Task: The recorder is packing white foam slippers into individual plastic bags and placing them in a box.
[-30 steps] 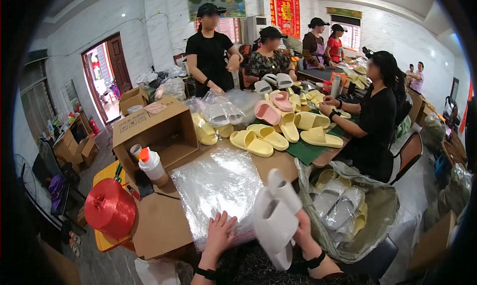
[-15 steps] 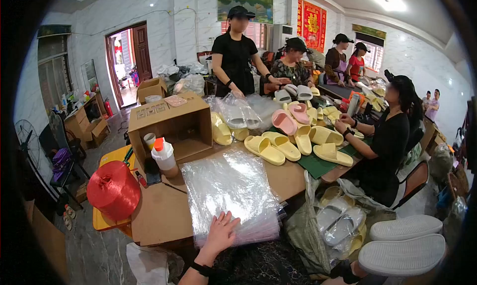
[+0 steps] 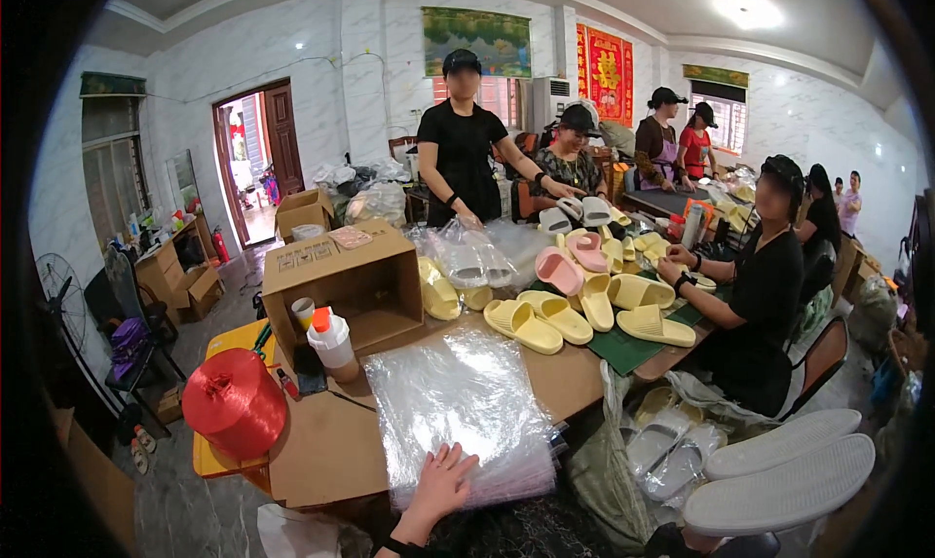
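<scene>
My left hand (image 3: 444,484) lies flat on a stack of clear plastic bags (image 3: 458,392) at the near edge of the table, fingers stretched out. At the lower right, my right hand (image 3: 703,541) grips a pair of pale grey-white slippers (image 3: 779,485), soles facing up. The slippers hide most of that hand, so only a small part shows beside a dark wristband. Below them an open woven sack (image 3: 604,470) holds bagged grey slippers (image 3: 674,446).
Beyond the bags are several yellow slippers (image 3: 555,316) and pink ones (image 3: 559,270). An open carton (image 3: 341,251), an orange-capped bottle (image 3: 332,344) and a red twine spool (image 3: 234,402) stand left. Co-workers, one in black (image 3: 464,149) and one seated right (image 3: 765,285), handle things around the table.
The pair of slippers in my right hand has shifted left and tilted, the soles spreading apart at the right end. My left hand stays on the bags. The whole view has shifted slightly.
</scene>
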`<move>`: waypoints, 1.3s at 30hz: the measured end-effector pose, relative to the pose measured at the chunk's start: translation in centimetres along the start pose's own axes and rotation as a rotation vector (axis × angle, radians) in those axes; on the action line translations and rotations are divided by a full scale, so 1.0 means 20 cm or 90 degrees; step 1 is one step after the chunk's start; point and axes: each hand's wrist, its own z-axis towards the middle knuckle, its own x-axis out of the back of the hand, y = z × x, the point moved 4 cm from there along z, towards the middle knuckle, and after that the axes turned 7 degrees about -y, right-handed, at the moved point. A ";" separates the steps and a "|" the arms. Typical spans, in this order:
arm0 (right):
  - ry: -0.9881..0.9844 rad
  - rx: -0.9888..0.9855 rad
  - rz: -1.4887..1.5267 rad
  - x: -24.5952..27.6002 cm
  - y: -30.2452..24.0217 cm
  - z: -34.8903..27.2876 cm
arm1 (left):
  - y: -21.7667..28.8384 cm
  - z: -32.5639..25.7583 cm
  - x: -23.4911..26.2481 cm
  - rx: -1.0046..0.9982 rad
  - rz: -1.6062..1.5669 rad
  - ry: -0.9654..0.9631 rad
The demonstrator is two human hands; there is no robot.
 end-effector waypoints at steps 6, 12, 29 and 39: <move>-0.004 0.013 -0.034 0.04 -0.05 -0.08 | -0.01 0.01 0.00 -0.015 0.024 0.045; -0.005 0.024 -0.068 0.09 -0.10 -0.18 | 0.01 0.01 0.01 -0.013 0.021 0.046; -0.039 0.034 -0.128 0.19 -0.08 -0.31 | 0.03 0.01 0.03 -0.004 0.025 0.049; -0.076 0.056 -0.162 0.21 -0.08 -0.33 | 0.03 0.00 0.02 -0.005 0.025 0.016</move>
